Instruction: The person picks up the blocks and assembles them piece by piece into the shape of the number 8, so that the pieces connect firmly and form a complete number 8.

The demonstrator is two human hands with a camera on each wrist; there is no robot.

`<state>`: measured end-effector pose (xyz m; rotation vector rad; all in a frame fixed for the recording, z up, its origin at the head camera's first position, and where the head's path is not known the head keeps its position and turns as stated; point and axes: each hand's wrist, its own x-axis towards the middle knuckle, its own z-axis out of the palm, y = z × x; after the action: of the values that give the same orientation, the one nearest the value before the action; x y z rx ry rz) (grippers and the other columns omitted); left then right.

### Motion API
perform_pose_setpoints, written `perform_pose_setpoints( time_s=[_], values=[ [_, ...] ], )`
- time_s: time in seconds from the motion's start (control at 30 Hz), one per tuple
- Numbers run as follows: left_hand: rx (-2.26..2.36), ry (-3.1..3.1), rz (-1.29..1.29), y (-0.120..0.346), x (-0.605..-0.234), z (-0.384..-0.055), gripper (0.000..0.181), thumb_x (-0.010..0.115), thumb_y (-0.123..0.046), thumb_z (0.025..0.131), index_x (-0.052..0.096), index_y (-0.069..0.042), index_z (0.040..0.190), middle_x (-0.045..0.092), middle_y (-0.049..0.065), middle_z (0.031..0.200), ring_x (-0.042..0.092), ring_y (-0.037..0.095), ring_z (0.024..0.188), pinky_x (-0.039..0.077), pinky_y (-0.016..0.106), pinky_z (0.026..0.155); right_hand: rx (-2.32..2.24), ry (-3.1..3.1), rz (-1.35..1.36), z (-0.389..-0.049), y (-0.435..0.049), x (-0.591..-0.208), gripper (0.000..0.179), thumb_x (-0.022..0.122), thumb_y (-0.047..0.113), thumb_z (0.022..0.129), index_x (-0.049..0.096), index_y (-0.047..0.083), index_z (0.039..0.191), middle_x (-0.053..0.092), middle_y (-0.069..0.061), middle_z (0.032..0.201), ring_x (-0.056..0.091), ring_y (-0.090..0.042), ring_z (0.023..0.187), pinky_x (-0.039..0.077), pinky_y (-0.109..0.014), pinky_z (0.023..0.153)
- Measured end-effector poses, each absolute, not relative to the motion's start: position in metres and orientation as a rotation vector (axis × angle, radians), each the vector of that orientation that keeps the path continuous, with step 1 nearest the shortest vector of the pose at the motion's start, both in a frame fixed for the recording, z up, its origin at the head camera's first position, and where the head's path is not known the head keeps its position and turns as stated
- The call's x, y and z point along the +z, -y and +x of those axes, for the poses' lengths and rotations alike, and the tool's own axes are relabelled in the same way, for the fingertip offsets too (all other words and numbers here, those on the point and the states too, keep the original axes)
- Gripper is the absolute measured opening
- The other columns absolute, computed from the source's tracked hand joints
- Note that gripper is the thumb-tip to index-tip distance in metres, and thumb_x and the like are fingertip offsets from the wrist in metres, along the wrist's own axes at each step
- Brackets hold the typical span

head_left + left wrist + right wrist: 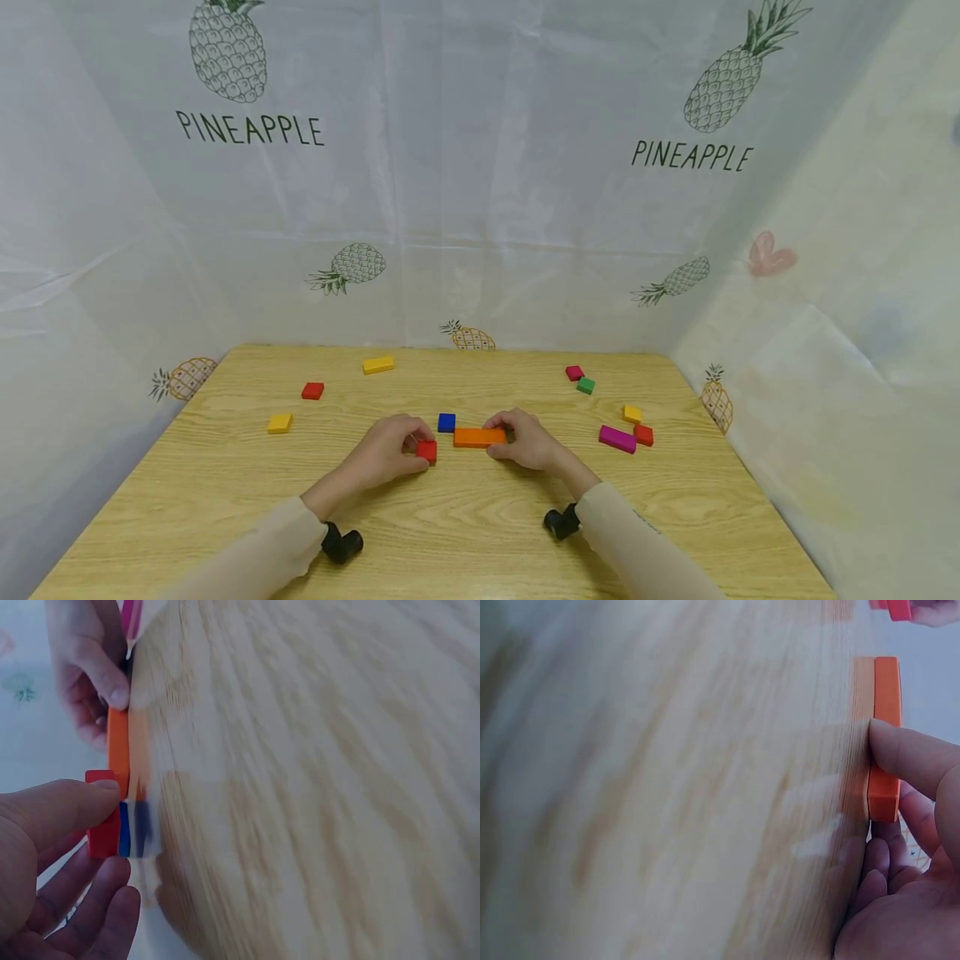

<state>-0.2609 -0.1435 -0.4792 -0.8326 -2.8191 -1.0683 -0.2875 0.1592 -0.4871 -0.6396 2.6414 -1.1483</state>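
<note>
My left hand [390,451] pinches a small red block [427,452] between thumb and fingers, left of the table's middle. In the left wrist view that red block [103,817] is held under the thumb, with the blue block beyond it. My right hand [527,442] grips the right end of a long orange block [478,437] lying on the table. The right wrist view shows the thumb on one long side of the orange block [887,697] and fingers on the other. A blue block [447,422] lies just behind the orange block's left end.
Wooden table [465,533]. On its left lie a yellow block [280,423], a red block [312,391] and a longer yellow block [378,365]. On the right are crimson [574,372], green [586,385], yellow [632,414], red [643,434] and long magenta [617,439] blocks.
</note>
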Motion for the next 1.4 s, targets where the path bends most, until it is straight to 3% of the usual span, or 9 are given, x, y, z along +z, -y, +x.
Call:
perform_pose_setpoints(
  time_s=[0.77,1.4],
  values=[
    [-1.061,2.823,-0.873,0.118,-0.486,-0.268,0.026,0.09,-0.01,0.084,0.076,-0.014,0.106,0.068,-0.003,0.098,0.061,0.016,0.087,0.052,0.029,0.078,-1.148,-2.66,-0.661,-0.29,-0.158,-0.487,0.022,0.082,0.013,0.095,0.074,0.01,0.116,0.063,-0.005,0.112,0.051,-0.021,0.102,0.042,-0.046,0.097],
    [-1.104,2.881,-0.84,0.117,-0.492,-0.272,0.026,0.089,-0.013,0.086,0.076,-0.019,0.108,0.069,-0.006,0.104,0.059,0.011,0.09,0.053,0.031,0.083,-1.134,-2.665,-0.643,-0.289,-0.158,-0.488,0.023,0.081,0.015,0.096,0.074,0.012,0.117,0.062,-0.004,0.116,0.05,-0.022,0.106,0.04,-0.048,0.1]
  ],
)
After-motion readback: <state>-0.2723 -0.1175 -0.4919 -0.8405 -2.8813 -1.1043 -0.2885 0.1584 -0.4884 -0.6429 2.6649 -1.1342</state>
